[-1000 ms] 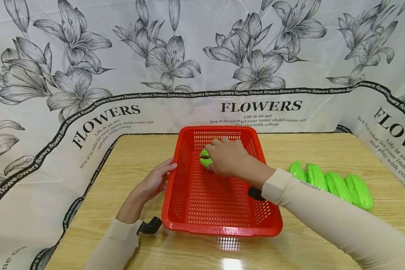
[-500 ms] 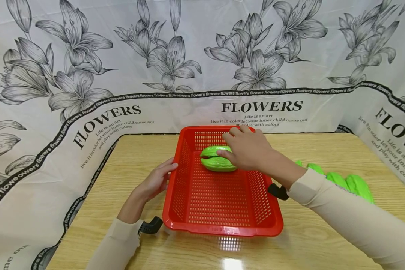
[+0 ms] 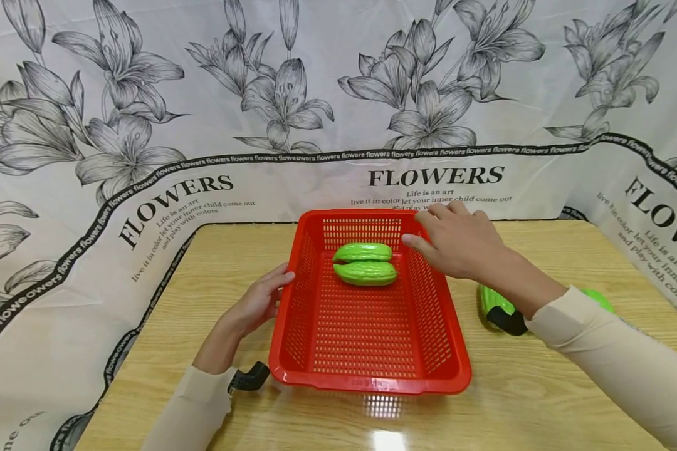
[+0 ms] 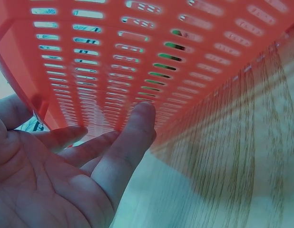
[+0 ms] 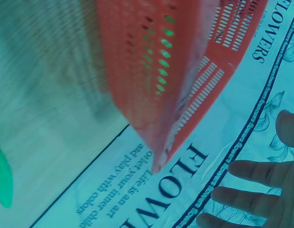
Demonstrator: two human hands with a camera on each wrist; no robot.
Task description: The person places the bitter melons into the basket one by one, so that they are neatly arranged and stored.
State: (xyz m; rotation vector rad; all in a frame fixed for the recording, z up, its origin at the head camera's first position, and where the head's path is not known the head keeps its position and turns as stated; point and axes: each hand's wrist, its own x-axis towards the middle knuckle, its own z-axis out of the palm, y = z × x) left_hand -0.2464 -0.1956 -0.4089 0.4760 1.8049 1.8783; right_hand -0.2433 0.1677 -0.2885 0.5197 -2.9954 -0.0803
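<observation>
Two shiny green bitter melons, a back one [image 3: 363,252] and a front one [image 3: 365,274], lie side by side in the far half of a red perforated plastic basket [image 3: 367,383]. My left hand [image 3: 259,304] grips the basket's left side; the thumb lies over the rim and, in the left wrist view, the fingers [image 4: 130,142] rest against the outer wall. Above the basket's far right rim hovers my right hand [image 3: 462,241], holding nothing, fingers spread. Beneath the right forearm, more green bitter melons [image 3: 489,297] are partly hidden on the table.
The basket stands on a light wooden table [image 3: 225,250]. A white cloth [image 3: 310,188] printed with flowers and lettering hangs behind and along the sides. Black mounts are strapped at both wrists, the left mount [image 3: 251,377] close to the basket's front left corner.
My right hand has let go of the bitter melon, leaving it in the basket, and moved up and right over the rim. The left hand stays at the basket's side.
</observation>
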